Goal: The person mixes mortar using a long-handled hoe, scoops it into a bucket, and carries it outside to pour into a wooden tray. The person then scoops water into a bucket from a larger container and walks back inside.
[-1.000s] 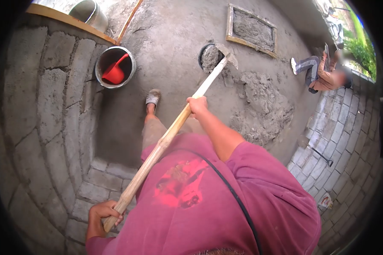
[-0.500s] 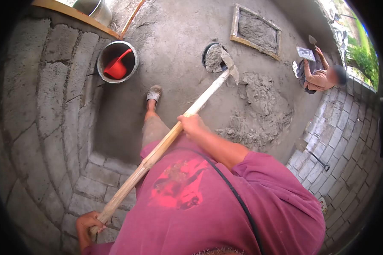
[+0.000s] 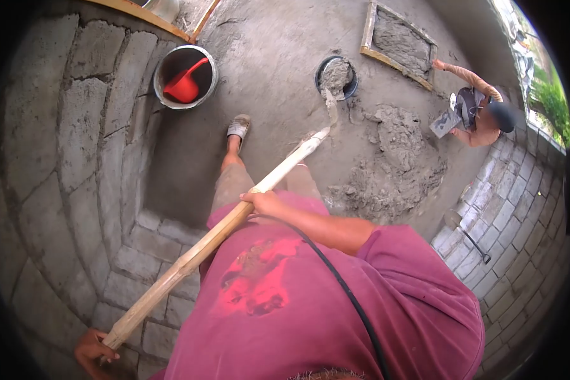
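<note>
Hoe [image 3: 182, 268], handle wrapped by the closed left hand [image 3: 96, 351] and right hand [image 3: 265, 202]. Blade [image 3: 333, 113] at near rim of far mortar bucket [image 3: 353, 85].

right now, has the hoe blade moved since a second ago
Yes. Judged against the small bucket, the hoe blade has shifted from the bucket's right side round to its near side, closer to the person holding the hoe.
</note>
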Demonstrator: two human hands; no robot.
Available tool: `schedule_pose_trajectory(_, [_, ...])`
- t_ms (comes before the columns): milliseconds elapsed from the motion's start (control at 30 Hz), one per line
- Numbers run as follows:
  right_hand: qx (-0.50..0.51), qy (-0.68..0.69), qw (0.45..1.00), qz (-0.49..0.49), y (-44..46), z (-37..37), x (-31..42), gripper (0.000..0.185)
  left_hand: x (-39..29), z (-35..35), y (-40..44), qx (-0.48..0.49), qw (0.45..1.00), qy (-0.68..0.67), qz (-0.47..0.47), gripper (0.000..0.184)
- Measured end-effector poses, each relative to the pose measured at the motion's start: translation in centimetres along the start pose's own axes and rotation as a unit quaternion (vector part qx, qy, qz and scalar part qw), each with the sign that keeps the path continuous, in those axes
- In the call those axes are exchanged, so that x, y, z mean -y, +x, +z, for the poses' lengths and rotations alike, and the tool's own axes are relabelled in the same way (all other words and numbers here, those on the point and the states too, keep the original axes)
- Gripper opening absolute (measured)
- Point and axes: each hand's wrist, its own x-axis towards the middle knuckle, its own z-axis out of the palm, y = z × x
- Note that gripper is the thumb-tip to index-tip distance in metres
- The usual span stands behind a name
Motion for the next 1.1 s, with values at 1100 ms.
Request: schedule_pose_trajectory(1100, [-0.002,0.065,0.997,0.037,2.3,-2.8,0.4,0.023,-4.5,1.6,2.1,0.004,1.0,0.024,0.011,0.032])
